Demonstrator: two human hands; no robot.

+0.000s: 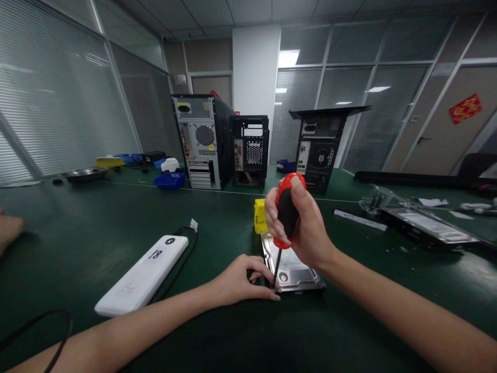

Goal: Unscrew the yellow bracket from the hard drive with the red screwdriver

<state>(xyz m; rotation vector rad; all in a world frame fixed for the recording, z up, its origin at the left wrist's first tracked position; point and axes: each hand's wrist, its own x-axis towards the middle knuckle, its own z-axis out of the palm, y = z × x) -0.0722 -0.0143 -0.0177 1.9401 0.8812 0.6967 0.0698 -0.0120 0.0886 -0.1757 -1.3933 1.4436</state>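
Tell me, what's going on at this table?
Someone is working on a hard drive with a red and black screwdriver. The right hand grips the handle, with the tip down at the drive's near left corner, while the fingers of the left hand are right beside the tip. A white slab marked 18 lies to the left, and three computer cases stand behind.

The hard drive (301, 273) has smooth, shiny metal. The screwdriver handle (289, 207) looks plastic; the power bank (143, 274), smooth white plastic.
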